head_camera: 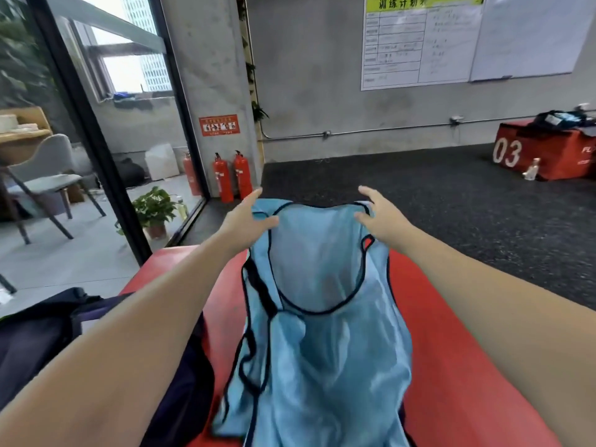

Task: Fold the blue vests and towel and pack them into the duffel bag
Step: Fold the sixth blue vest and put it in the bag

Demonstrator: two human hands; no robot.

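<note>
A light blue mesh vest (319,343) with dark trim lies stretched lengthwise on a red padded box (451,333), its neck opening facing up. My left hand (248,221) pinches the far left corner of the vest. My right hand (377,217) pinches the far right corner. Both arms reach forward over the box. A dark navy duffel bag (48,337) sits at the lower left, partly under my left forearm. No towel shows.
A second red box marked 03 (545,153) stands at the far right with dark bags on top. Red fire extinguishers (233,175) stand by the pillar. A glass wall, a potted plant (154,211) and a chair (45,185) are at the left. Dark carpet lies ahead.
</note>
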